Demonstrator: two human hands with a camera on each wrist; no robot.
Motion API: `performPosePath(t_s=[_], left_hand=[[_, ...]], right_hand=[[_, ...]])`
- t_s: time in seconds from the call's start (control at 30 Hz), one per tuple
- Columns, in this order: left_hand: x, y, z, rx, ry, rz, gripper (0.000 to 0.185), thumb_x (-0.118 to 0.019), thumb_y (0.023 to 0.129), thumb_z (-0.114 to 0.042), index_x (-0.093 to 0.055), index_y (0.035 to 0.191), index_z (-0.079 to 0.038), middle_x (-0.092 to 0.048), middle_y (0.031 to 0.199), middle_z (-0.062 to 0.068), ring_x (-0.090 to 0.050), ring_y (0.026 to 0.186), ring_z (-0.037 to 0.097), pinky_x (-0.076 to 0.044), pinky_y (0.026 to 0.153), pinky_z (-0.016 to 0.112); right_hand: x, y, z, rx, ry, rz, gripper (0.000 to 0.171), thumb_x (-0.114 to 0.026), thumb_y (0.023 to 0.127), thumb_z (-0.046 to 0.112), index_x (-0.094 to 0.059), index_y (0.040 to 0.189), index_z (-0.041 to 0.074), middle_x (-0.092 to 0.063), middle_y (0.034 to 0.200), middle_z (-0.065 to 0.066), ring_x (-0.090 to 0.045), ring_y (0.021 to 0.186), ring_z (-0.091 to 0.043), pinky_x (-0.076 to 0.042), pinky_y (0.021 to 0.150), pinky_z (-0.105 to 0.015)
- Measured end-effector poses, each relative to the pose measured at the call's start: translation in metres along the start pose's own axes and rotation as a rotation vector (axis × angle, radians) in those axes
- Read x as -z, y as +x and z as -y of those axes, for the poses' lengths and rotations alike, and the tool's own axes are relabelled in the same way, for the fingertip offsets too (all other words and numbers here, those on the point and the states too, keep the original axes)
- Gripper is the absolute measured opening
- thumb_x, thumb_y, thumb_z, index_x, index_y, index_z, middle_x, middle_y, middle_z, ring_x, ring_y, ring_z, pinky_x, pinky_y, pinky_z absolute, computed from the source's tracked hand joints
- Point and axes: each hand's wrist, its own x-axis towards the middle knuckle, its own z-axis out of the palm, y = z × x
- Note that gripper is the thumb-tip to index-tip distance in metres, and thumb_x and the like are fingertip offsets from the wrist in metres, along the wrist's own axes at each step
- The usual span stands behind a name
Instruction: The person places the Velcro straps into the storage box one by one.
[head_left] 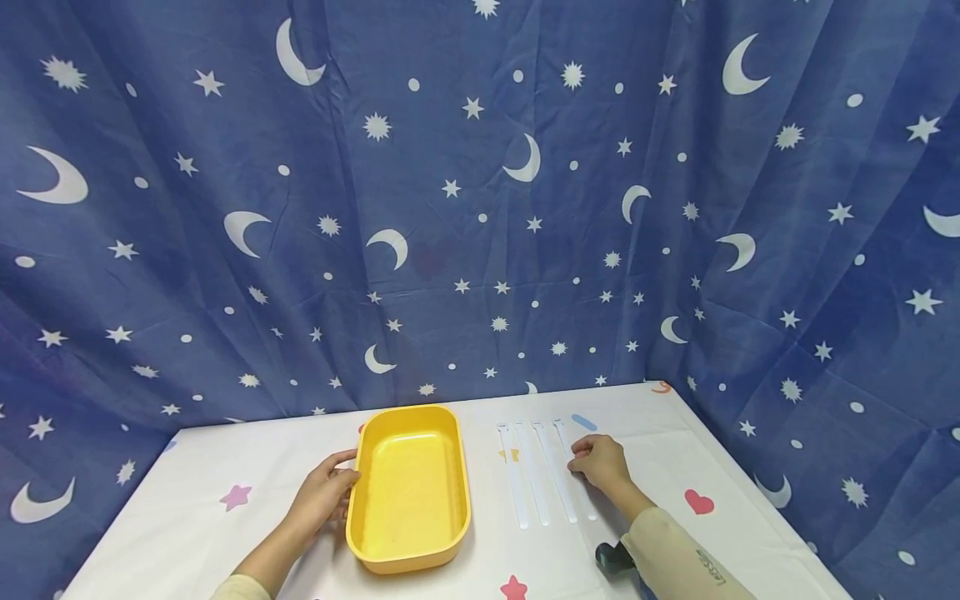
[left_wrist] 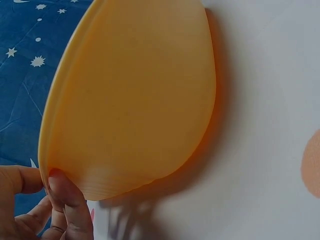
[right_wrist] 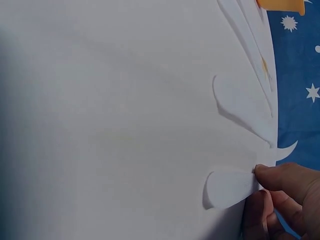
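A yellow plastic tray (head_left: pixel 408 565) with rounded corners stands at the middle left of the table. My left hand (head_left: pixel 324 492) pinches its left rim between thumb and fingers; in the left wrist view the tray's outer wall (left_wrist: pixel 135 90) looks tilted. To the right, several long flat white straps lie side by side, slotted heads at the far end, such as the leftmost strap (head_left: pixel 514 479). My right hand (head_left: pixel 603 465) is at the rightmost one, and the right wrist view has thumb and fingertips pinching this white strap (right_wrist: pixel 230 189). Its rounded end points away from the hand.
A white tablecloth (head_left: pixel 652 533) printed with coloured shapes covers the table. Behind and to the right hangs a blue curtain (head_left: pixel 450 250) with moons and stars. A dark wrist camera (head_left: pixel 615 557) sits by the right sleeve.
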Motion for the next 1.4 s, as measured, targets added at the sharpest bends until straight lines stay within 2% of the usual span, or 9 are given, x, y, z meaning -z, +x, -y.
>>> performPosePath(t_s=[0.67, 1.2, 1.4], left_hand=[[0.0009, -0.0018, 0.0002, -0.001, -0.009, 0.010, 0.053, -0.052, 0.095, -0.018, -0.039, 0.145, -0.002, -0.057, 0.101, 0.014, -0.062, 0.072, 0.018, -0.053, 0.057, 0.028], [0.0007, -0.0003, 0.0000, -0.005, 0.002, 0.024, 0.053, -0.052, 0.096, -0.018, -0.039, 0.145, -0.003, -0.056, 0.096, 0.010, -0.050, 0.061, 0.014, -0.042, 0.050, 0.022], [0.0001, -0.0004, 0.0008, -0.002, 0.003, 0.018, 0.053, -0.051, 0.096, -0.018, -0.039, 0.145, -0.003, -0.058, 0.101, 0.012, -0.058, 0.068, 0.016, -0.051, 0.054, 0.026]], right_hand=[[-0.0026, 0.0013, -0.0021, 0.014, 0.043, -0.010, 0.022, -0.076, 0.069, -0.004, -0.069, 0.090, -0.003, -0.064, 0.070, -0.003, -0.057, 0.057, -0.011, -0.050, 0.052, -0.022], [-0.0049, 0.0023, 0.0013, 0.017, -0.001, -0.024, 0.021, -0.074, 0.071, -0.004, -0.069, 0.091, -0.002, -0.064, 0.071, -0.004, -0.056, 0.062, -0.014, -0.049, 0.053, -0.022], [-0.0060, 0.0019, 0.0023, -0.003, -0.036, -0.025, 0.020, -0.075, 0.072, -0.002, -0.070, 0.091, -0.001, -0.064, 0.071, -0.002, -0.056, 0.064, -0.014, -0.048, 0.057, -0.023]])
